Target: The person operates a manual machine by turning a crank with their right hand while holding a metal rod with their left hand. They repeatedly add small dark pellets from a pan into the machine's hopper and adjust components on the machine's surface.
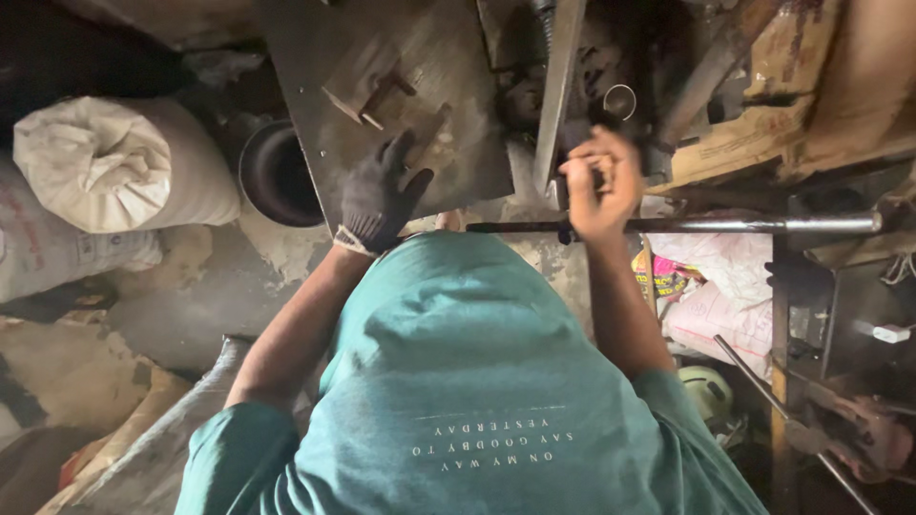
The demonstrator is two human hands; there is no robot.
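Teal shirt (458,381) fills the foreground; beyond it the gloved left hand (377,195) presses spread-fingered on the steel table (382,57), while the bare right hand (601,181) clenches a dark handle above the long rod (725,225), work seemingly midway.

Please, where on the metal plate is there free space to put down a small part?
The plate is bare above the wooden block and right of it. The left hand covers its lower edge. Right of the plate, around the right hand, is crowded.

A tied white sack (114,162) lies far left; crumpled printed white-and-pink bags (711,296) sit lower right.
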